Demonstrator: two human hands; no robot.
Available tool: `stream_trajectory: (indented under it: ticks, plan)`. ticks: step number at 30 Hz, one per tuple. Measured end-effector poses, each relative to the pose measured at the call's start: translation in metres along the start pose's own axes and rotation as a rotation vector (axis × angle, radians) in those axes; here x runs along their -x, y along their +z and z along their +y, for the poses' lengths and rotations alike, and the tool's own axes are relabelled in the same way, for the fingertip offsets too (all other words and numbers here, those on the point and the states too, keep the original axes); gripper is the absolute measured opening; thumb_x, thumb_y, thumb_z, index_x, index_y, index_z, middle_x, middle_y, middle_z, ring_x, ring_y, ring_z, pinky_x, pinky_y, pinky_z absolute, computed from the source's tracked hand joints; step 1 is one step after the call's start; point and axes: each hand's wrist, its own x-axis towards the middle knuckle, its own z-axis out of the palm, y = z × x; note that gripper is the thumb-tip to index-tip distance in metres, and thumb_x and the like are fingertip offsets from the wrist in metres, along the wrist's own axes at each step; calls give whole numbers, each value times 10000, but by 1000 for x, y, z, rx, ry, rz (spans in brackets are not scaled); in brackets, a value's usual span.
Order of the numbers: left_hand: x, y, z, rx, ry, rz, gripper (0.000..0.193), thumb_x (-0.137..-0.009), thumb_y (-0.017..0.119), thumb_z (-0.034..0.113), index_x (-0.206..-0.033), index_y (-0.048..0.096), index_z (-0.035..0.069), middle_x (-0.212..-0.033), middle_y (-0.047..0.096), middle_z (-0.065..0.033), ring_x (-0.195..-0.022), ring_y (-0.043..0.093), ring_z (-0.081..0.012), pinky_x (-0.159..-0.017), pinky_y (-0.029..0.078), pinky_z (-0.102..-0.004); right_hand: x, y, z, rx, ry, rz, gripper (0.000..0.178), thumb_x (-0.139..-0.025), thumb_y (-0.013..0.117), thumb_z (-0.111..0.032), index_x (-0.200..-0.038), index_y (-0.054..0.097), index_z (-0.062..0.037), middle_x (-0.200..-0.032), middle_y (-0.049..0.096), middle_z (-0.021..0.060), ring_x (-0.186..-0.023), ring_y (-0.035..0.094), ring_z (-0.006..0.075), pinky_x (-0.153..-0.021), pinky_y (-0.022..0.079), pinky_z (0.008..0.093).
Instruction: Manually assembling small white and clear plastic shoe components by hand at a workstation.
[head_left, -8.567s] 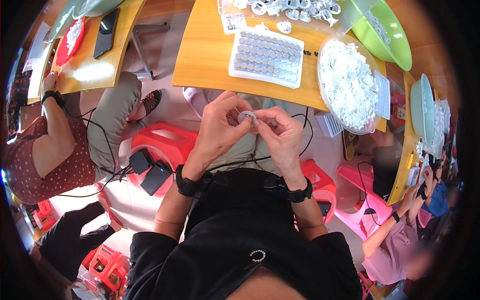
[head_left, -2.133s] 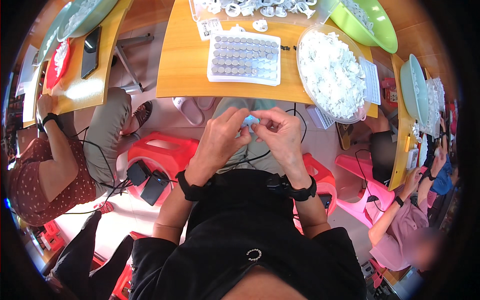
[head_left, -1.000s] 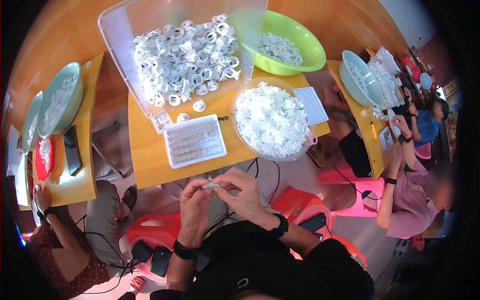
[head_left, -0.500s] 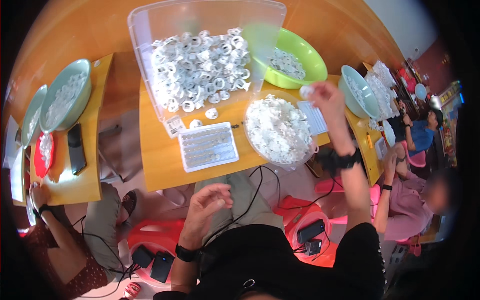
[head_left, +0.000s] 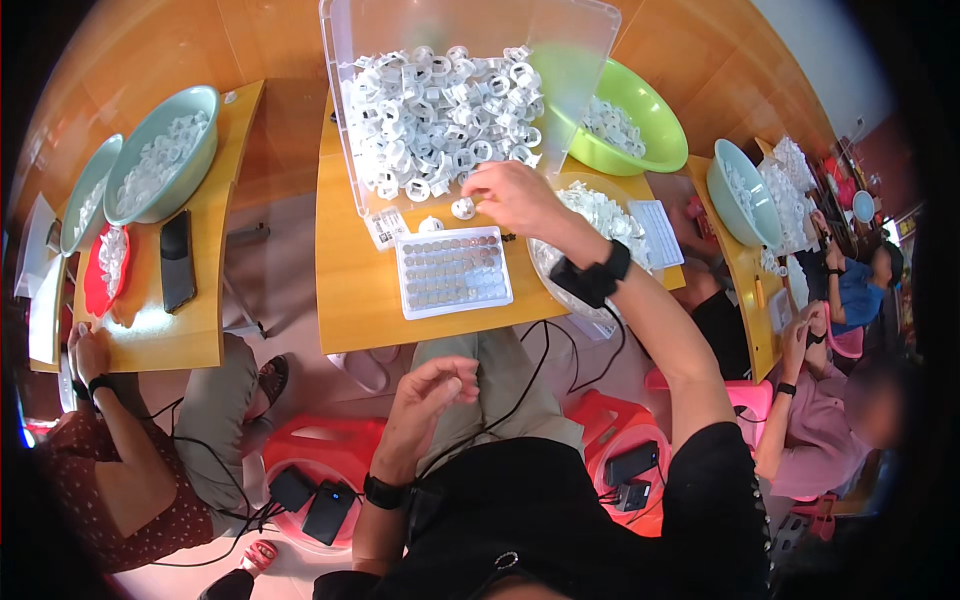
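My right hand [head_left: 515,200] reaches over the table with its fingers pinched at a small white plastic part [head_left: 463,208], just in front of a clear bin [head_left: 345,130] heaped with white ring-shaped parts. Another white part [head_left: 431,224] lies beside it on the wood. Nearer to me is a white tray [head_left: 455,309] holding rows of small round silvery pieces. My right forearm partly covers a round bowl piled with white pieces [head_left: 590,207]. Above my lap, my left hand [head_left: 435,390] hangs empty, fingers loosely curled and apart from the thumb.
A lime-green basin [head_left: 660,130] of white parts stands behind the bin's right side. A printed white sheet [head_left: 655,232] lies right of the bowl. Side tables carry pale green basins [head_left: 205,150] and a black phone [head_left: 176,262]. Co-workers sit at both sides; a black cable [head_left: 545,350] trails below.
My right hand has moved left from above the bowl, where it held a small white thing, to the white part in front of the bin. The view has shifted; my left hand stays over my lap.
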Motion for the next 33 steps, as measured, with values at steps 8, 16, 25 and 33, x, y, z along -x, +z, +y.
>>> stream_trajectory:
  ticks: [8, 16, 25, 33]
  plan:
    - [0, 0, -7, 25, 0, -14, 225, -883, 517, 86, -1090, 566, 10, -954, 583, -52, -863, 575, -144, -776, 480, -290, -21, 37, 30, 29, -58, -139, 128, -669, 637, -15, -790, 599, -31, -769, 547, 98, -777, 561, 277, -669, 437, 357]
    - [-2, 5, -8, 34, -32, -9, 218, -886, 515, 83, -1085, 568, 11, -942, 591, -52, -846, 581, -147, -764, 481, -288, -16, 24, 32, -101, 55, -119, 68, -688, 655, -58, -725, 600, -49, -714, 591, 92, -719, 583, 256, -634, 456, 360]
    - [-7, -2, 6, 41, 58, 77, 221, -894, 500, 105, -1081, 560, 2, -932, 601, -77, -825, 592, -164, -748, 489, -303, 53, -38, -44, -1282, 501, -288, 227, -836, 566, -107, -1041, 549, -12, -842, 611, 52, -702, 606, 106, -593, 502, 222]
    - [-24, 20, 19, -86, 161, 121, 246, -879, 542, 95, -1106, 546, 1, -971, 612, -80, -816, 617, -154, -713, 524, -267, 119, 14, -54, -1711, 652, -504, 186, -856, 586, -109, -1020, 557, -26, -895, 615, 43, -779, 624, 121, -617, 531, 233]
